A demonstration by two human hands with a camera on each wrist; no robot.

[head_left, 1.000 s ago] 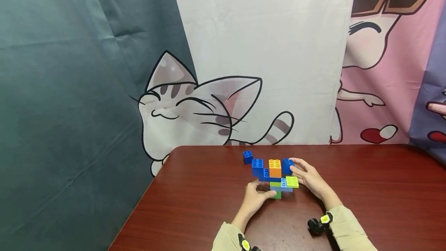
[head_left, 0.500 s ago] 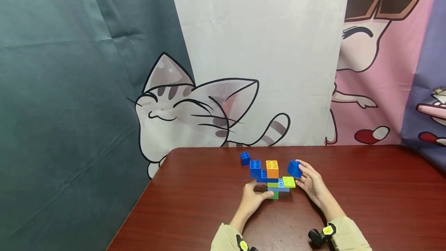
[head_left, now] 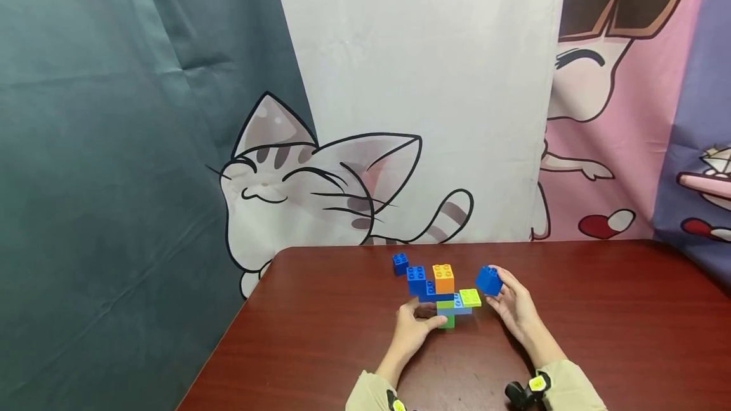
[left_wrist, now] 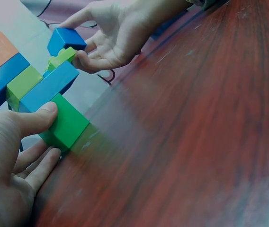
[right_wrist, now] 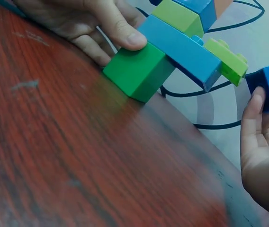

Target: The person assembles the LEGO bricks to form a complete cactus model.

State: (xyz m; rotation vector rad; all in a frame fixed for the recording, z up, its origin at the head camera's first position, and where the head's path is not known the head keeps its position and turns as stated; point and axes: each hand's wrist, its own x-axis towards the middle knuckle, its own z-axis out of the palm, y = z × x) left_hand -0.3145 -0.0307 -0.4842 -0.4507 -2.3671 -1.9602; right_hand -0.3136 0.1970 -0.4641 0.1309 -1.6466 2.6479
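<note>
A stack of toy building bricks (head_left: pixel 445 304) stands on the table. At its foot is a green brick (left_wrist: pixel 69 124), which my left hand (head_left: pixel 410 333) pinches between thumb and fingers. Above come a light blue brick (right_wrist: pixel 184 52), a lime green one and a dark blue layer. An orange brick (head_left: pixel 443 279) and a blue brick (head_left: pixel 416 280) top it, and a thin lime brick (head_left: pixel 471 297) juts out to the right. My right hand (head_left: pixel 516 313) holds another blue brick (head_left: pixel 488 280) in its fingertips, just right of the stack and apart from it.
One loose blue brick (head_left: pixel 400 264) lies behind the stack to the left. The reddish-brown wooden table (head_left: pixel 302 335) ends at a back edge close behind it. A printed cloth (head_left: pixel 445 81) with a cartoon cat hangs beyond.
The right hand has drawn its blue brick away from beside the orange brick, out to the right. My left hand keeps hold of the stack's foot. The head view has shifted slightly.
</note>
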